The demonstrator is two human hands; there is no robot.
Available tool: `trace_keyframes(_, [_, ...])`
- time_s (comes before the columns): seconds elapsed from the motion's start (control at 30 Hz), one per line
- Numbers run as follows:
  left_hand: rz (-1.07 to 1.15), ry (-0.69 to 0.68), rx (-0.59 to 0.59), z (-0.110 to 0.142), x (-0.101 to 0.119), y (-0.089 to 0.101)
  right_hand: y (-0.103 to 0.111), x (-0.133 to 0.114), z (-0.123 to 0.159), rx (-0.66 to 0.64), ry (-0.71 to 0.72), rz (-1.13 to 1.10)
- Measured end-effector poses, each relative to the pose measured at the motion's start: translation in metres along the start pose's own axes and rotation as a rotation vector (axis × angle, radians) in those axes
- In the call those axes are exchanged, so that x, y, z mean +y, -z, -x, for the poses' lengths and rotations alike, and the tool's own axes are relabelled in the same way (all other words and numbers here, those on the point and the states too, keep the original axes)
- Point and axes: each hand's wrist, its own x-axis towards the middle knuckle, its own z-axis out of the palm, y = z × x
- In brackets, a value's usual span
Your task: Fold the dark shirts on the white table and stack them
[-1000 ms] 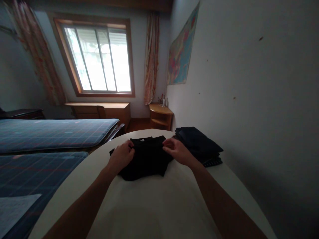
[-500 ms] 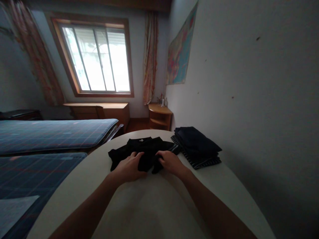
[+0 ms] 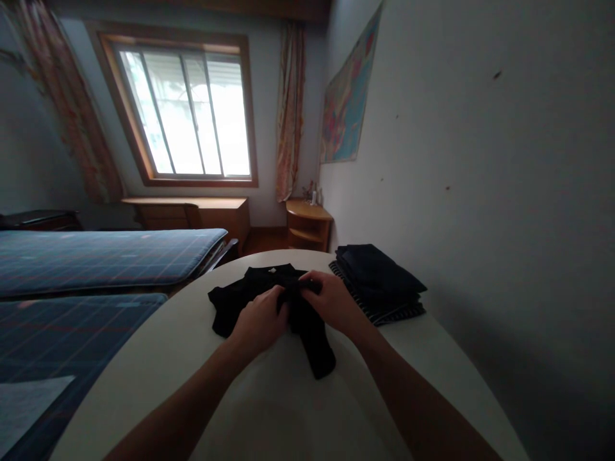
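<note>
A black garment (image 3: pixel 230 304), probably a shirt with a small pale label at its collar, lies on the round white table (image 3: pixel 269 410). My left hand (image 3: pixel 263 318) pinches a fold of it near the middle. Close beside it, my right hand (image 3: pixel 329 301) grips the same cloth a little higher and to the right. From between the hands a sleeve-like strip of the black cloth hangs down toward me onto the table. The fingertips are partly hidden by the dark fabric.
A stack of folded dark clothes (image 3: pixel 379 278), one striped, sits at the table's right edge by the wall. Two plaid mattresses (image 3: pixel 110 256) lie to the left. Behind are a wooden desk (image 3: pixel 225 203) and a corner shelf (image 3: pixel 310 211).
My right hand has lifted its part of the garment up and inward. The left hand now pinches the cloth instead of resting on it. The sleeve-like strip now points toward me.
</note>
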Motion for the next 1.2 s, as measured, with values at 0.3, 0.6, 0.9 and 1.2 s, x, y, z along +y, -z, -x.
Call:
trace_keyframes(0.3, [0.204,0.072,0.441,-0.021,-0.026,0.031,-0.009,0.016,0.002,-0.051,-0.038,0.211])
trace_keyframes(0.6, [0.295,-0.051,0.198,-0.014,-0.031,0.052,0.039,0.034,-0.003,0.115,-0.112,0.135])
trace_keyframes(0.9, [0.295,-0.256,-0.902,0.066,0.002,0.07,0.114,-0.007,0.055,-0.418,-0.097,-0.002])
trace_keyframes(1.2, [0.428,-0.048,-0.458,0.032,-0.059,0.015,0.102,-0.031,0.116,-1.1,-0.247,0.249])
